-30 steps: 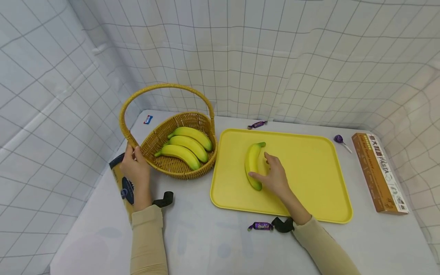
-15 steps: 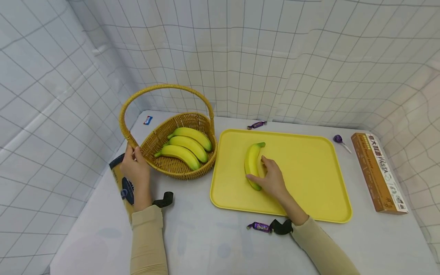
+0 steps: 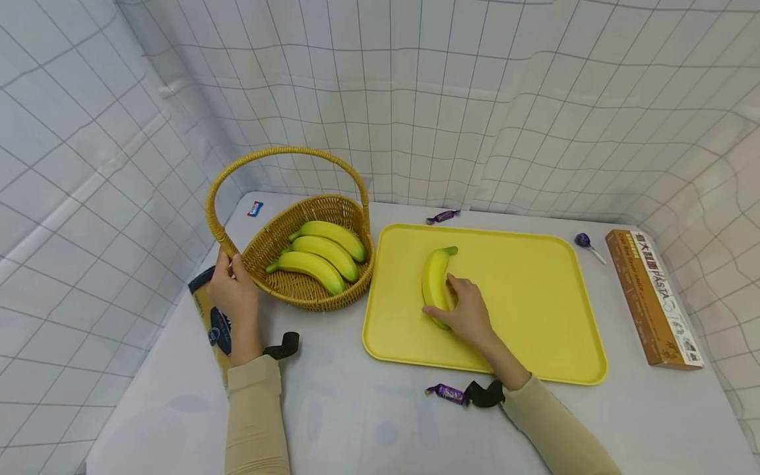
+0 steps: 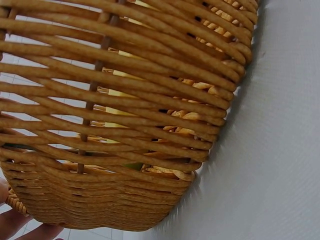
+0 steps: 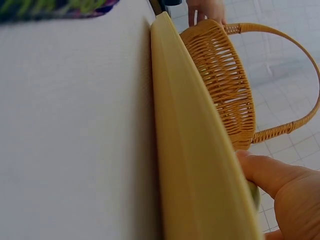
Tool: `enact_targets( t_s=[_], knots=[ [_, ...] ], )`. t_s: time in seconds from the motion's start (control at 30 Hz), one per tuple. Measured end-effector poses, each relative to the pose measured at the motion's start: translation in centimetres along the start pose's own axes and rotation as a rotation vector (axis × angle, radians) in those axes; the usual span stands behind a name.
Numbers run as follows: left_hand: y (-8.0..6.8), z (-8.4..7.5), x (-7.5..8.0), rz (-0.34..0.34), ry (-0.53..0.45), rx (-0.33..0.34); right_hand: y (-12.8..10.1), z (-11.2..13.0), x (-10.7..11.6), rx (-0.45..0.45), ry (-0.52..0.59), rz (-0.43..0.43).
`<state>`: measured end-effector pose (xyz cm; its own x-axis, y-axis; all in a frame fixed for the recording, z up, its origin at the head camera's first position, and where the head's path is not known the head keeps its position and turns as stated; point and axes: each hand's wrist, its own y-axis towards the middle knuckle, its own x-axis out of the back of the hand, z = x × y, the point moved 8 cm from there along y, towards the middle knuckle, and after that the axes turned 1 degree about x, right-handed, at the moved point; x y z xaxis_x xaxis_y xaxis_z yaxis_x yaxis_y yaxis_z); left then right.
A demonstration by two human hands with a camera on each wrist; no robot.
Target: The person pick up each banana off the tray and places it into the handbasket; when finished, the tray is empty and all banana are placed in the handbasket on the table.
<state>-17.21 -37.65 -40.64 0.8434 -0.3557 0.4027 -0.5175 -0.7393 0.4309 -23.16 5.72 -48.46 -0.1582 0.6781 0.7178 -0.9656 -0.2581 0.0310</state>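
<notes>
A wicker basket (image 3: 317, 303) with a tall arched handle stands at the left, holding three yellow bananas (image 3: 323, 249). My left hand (image 3: 236, 300) grips its rim at the foot of the handle. The woven wall (image 4: 130, 140) fills most of the left wrist view, fingers just showing at its lower left. On the yellow tray (image 3: 528, 297) lies one more banana (image 3: 435, 280), stem pointing away. My right hand (image 3: 470, 316) holds its lower half, thumb on the left and fingers on the right. The tray's edge (image 5: 195, 145) hides most of that banana in the right wrist view.
Purple-wrapped candies lie behind the tray (image 3: 443, 216) and in front of it (image 3: 449, 394). A lollipop (image 3: 584, 241) and a pasta box (image 3: 656, 300) are to the right. A dark-blue and tan package (image 3: 218, 326) lies under the left forearm; a small blue packet (image 3: 255, 208) sits behind.
My right hand has moved slightly left onto the banana, and its thumb and fingers have closed around it. The left hand and basket have stayed in place.
</notes>
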Motion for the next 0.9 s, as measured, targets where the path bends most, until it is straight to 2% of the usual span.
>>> enact_targets(
  t_s=[0.27,0.6,0.9],
  knots=[
    [0.1,0.0,0.0,-0.003,0.001,-0.007,-0.2,0.2,0.1,-0.007,-0.001,-0.005],
    [0.1,0.0,0.0,-0.004,0.003,-0.006,-0.4,0.0,0.8,-0.049,0.066,-0.083],
    [0.0,0.0,0.1,-0.005,0.002,-0.022,-0.5,-0.4,1.4,-0.104,0.106,-0.061]
  ],
)
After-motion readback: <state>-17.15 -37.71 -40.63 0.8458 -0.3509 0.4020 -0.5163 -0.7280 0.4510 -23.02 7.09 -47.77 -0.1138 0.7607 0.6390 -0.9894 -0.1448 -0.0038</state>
